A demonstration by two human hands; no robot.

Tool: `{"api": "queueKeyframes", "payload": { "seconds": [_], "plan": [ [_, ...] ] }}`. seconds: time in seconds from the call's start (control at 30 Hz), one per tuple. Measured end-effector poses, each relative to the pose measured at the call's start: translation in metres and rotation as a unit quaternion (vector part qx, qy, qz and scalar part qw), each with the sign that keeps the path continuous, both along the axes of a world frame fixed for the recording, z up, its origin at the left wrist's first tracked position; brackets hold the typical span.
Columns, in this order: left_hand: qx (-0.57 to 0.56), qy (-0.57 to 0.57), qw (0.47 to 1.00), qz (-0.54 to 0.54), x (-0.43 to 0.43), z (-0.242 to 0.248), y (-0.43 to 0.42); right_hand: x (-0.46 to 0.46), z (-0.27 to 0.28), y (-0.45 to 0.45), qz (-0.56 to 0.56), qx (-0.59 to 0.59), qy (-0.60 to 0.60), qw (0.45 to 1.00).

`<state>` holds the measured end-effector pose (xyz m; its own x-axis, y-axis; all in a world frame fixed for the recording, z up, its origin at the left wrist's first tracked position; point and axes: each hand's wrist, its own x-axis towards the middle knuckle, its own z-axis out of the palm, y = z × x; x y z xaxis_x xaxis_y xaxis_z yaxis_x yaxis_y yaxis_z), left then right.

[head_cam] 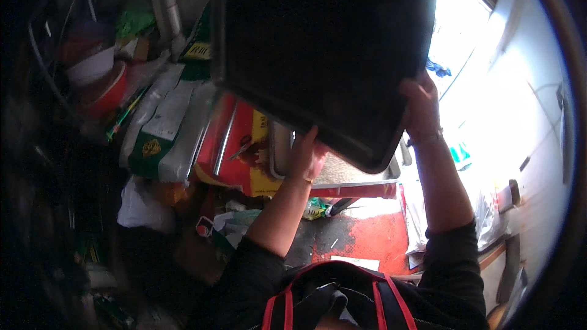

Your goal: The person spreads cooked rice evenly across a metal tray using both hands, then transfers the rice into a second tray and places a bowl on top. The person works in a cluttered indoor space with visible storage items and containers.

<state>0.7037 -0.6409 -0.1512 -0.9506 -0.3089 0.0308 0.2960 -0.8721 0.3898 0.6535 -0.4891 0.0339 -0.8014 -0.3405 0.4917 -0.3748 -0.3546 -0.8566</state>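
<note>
A large dark rectangular tray [321,55] is held up, tilted, in front of me and fills the upper middle of the view. My left hand [312,156] grips its near edge, thumb up against the rim. On its right side, my right hand [421,105] clasps the edge near the corner. Partly hidden below is a shallow metal-rimmed tray [272,151] on the table. Pale, grainy material [339,173] lies in it; I cannot tell what it is. The inside of the dark tray is too dark to make out.
Left of the trays, scissors [240,147] and a metal rod [225,140] lie on a red and yellow covering [259,182]. Green and white printed bags [160,133] and a red bowl [110,91] sit farther left. White plastic bags [487,215] stand at right. The floor [376,236] is red and worn.
</note>
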Motion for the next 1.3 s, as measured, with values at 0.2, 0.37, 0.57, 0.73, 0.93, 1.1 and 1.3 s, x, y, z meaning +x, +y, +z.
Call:
{"api": "queueKeyframes", "payload": {
  "seconds": [0.2, 0.37, 0.57, 0.73, 0.93, 1.1, 1.3],
  "plan": [
    [-0.156, 0.059, 0.985, 0.045, 0.02, 0.025, 0.079, 0.014, -0.073, 0.148, -0.065, -0.11, -0.076, 0.989],
    [-0.27, -0.01, 0.952, 0.144, 0.001, 0.036, 0.15, 0.026, -0.108, 0.302, -0.227, -0.211, -0.134, 0.941],
    [-0.396, 0.027, 0.9, 0.181, -0.031, 0.043, 0.211, 0.035, -0.131, 0.456, -0.216, -0.222, -0.123, 0.943],
    [-0.357, 0.087, 0.92, 0.134, -0.053, 0.051, 0.265, -0.003, -0.159, 0.53, -0.245, -0.273, -0.129, 0.921],
    [-0.363, 0.111, 0.921, 0.086, -0.082, 0.056, 0.301, -0.025, -0.183, 0.581, -0.216, -0.248, -0.143, 0.933],
    [-0.374, 0.083, 0.922, 0.057, -0.103, 0.058, 0.318, -0.033, -0.174, 0.583, -0.194, -0.278, -0.114, 0.934],
    [-0.362, 0.07, 0.928, 0.058, -0.131, 0.054, 0.308, -0.059, -0.17, 0.562, -0.258, -0.267, -0.157, 0.915]
  ]
}}
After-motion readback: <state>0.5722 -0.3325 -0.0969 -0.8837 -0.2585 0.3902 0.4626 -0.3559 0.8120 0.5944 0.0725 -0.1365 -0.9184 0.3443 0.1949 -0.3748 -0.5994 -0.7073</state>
